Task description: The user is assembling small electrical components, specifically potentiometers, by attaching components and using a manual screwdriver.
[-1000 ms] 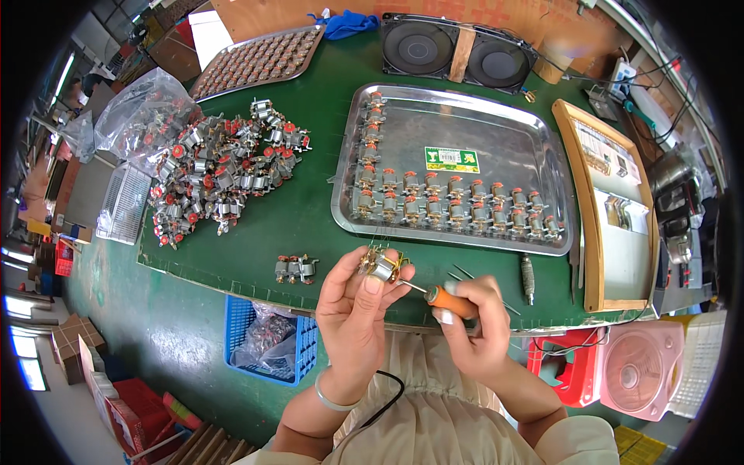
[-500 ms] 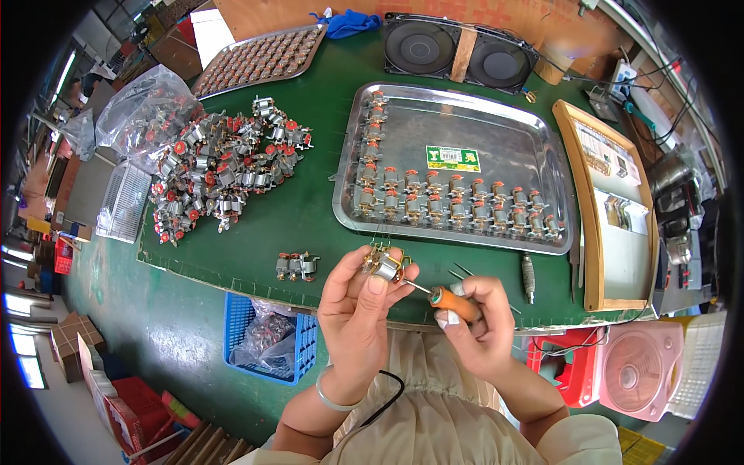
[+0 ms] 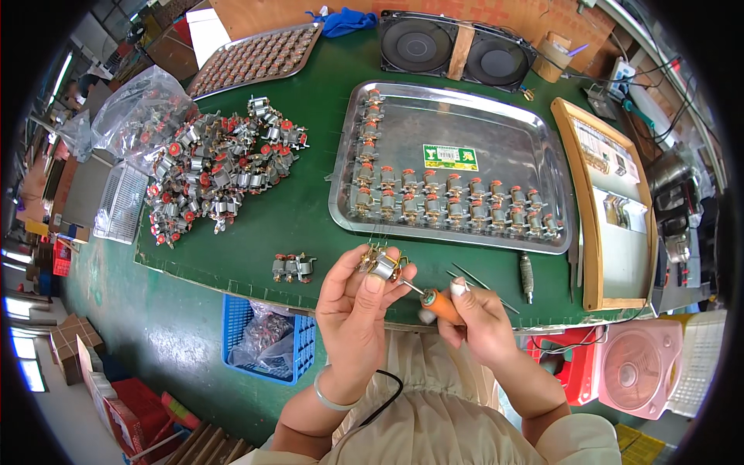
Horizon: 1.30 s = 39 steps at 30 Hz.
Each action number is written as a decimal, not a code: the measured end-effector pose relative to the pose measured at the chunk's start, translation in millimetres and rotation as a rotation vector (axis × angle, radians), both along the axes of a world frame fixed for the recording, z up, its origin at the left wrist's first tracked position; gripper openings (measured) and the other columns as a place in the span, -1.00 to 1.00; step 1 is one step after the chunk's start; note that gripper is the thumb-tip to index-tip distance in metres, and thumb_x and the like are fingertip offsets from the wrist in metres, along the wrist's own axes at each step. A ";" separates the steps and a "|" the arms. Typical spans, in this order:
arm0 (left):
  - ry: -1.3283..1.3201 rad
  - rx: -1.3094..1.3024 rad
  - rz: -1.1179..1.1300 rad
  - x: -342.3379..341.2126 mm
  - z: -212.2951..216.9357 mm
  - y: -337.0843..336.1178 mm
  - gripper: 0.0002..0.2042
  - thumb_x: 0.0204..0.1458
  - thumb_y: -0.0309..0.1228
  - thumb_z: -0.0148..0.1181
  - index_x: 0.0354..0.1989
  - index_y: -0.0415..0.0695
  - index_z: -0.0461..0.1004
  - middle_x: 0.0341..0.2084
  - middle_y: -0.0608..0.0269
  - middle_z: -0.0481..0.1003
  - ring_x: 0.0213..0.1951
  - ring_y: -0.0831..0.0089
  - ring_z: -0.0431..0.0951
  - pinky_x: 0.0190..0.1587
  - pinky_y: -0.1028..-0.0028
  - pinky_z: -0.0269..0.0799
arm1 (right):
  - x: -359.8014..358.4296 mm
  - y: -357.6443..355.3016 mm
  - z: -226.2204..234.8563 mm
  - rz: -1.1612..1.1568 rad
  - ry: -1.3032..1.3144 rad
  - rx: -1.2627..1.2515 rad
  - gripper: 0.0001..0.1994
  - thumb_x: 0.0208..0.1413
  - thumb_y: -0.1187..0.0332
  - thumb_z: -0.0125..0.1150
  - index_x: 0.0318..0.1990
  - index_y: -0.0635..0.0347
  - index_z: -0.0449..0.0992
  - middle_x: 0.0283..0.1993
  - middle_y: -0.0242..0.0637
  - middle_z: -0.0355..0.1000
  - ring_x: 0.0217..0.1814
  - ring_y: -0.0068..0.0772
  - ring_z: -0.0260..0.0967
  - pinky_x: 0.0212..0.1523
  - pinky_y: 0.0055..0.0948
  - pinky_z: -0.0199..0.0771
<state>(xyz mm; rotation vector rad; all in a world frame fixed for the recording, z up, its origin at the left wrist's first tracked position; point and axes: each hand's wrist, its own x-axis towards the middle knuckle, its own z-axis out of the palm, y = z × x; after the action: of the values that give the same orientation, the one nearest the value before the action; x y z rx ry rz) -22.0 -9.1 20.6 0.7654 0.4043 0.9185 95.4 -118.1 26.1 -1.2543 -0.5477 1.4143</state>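
Note:
My left hand pinches a small silver motor-like part with brass-coloured pins between thumb and fingers, just over the table's front edge. My right hand is wrapped round the orange handle of a screwdriver. Its thin shaft points left, and the tip meets the right side of the part near my left fingertips; the exact contact point is hidden. Left of my hands, a few similar parts sit together on the green table. Beyond them, a steel tray holds rows of such parts with red tops.
A large heap of the parts lies at the left beside a clear plastic bag. Tweezers and a ridged metal tool lie right of my hands. A wooden-framed case stands farther right; two black speakers stand behind.
My right fingers have shifted round the screwdriver handle, the index finger now curled over its top. The screwdriver has moved slightly left and down. My left hand keeps its hold.

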 end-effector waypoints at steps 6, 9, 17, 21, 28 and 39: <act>-0.006 -0.009 -0.010 2.4 0.3 -0.4 -0.68 0.07 -0.50 -0.01 0.02 -0.22 0.21 -0.15 0.01 0.42 -0.18 0.20 0.49 -0.16 0.38 0.48 | -19.7 13.8 -13.1 -0.479 -0.540 0.325 -0.52 0.19 0.02 -0.22 -0.48 0.30 0.37 -0.81 -0.40 0.09 -0.82 -0.65 -0.07 -0.74 -0.58 0.03; -0.001 -0.004 -0.016 1.3 -0.5 -0.6 -0.68 0.07 -0.51 -0.02 0.02 -0.22 0.21 -0.15 0.00 0.42 -0.18 0.20 0.50 -0.17 0.38 0.48 | -0.9 3.9 -3.2 -0.071 0.223 -0.078 -0.47 0.19 -0.02 -0.27 -0.48 0.32 0.38 -0.79 -0.35 0.16 -0.81 -0.58 0.06 -0.71 -0.60 0.12; 0.026 -0.073 -0.075 2.0 -2.9 5.8 -0.68 0.07 -0.51 -0.01 0.02 -0.21 0.22 -0.15 -0.01 0.41 -0.26 0.26 0.52 -0.25 0.42 0.48 | 21.1 -15.4 3.9 -0.414 -0.132 0.324 -0.73 -0.10 0.61 0.18 -0.21 0.24 0.30 -0.43 -0.36 0.36 -0.50 -0.64 0.32 -0.51 -0.67 0.35; 0.183 0.090 -0.251 -0.8 -6.2 12.3 -0.68 0.03 -0.58 0.01 0.00 -0.21 0.25 -0.19 0.04 0.43 -0.31 0.34 0.54 -0.33 0.51 0.48 | 34.4 -12.2 26.2 -0.453 -0.479 0.508 -0.70 -0.17 0.57 0.27 -0.22 0.31 0.38 -0.36 -0.34 0.32 -0.36 -0.53 0.36 -0.38 -0.63 0.39; 0.576 0.679 -0.296 -1.2 -19.3 10.7 -0.71 -0.14 -0.65 0.17 -0.17 -0.21 0.44 -0.32 0.19 0.50 -0.38 0.57 0.53 -0.35 0.61 0.46 | 29.4 17.1 30.1 -0.414 -0.804 0.635 -0.53 -0.09 0.62 0.15 0.05 0.34 0.23 -0.21 -0.13 0.35 -0.25 -0.40 0.37 -0.33 -0.52 0.45; 0.542 0.643 -0.281 -2.6 -22.6 12.2 -0.72 -0.15 -0.67 0.15 -0.19 -0.25 0.44 -0.32 0.17 0.51 -0.38 0.53 0.54 -0.31 0.58 0.48 | 33.6 24.1 23.4 -0.205 -0.808 0.579 -0.56 0.04 0.55 0.04 0.10 0.36 0.13 -0.09 -0.04 0.29 -0.08 -0.34 0.31 -0.10 -0.42 0.39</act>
<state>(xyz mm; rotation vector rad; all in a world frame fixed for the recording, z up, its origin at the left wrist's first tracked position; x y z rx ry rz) -24.6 3.1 -2.0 1.6346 0.4591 0.5569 129.0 -93.9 49.5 -1.3088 -1.2298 0.4614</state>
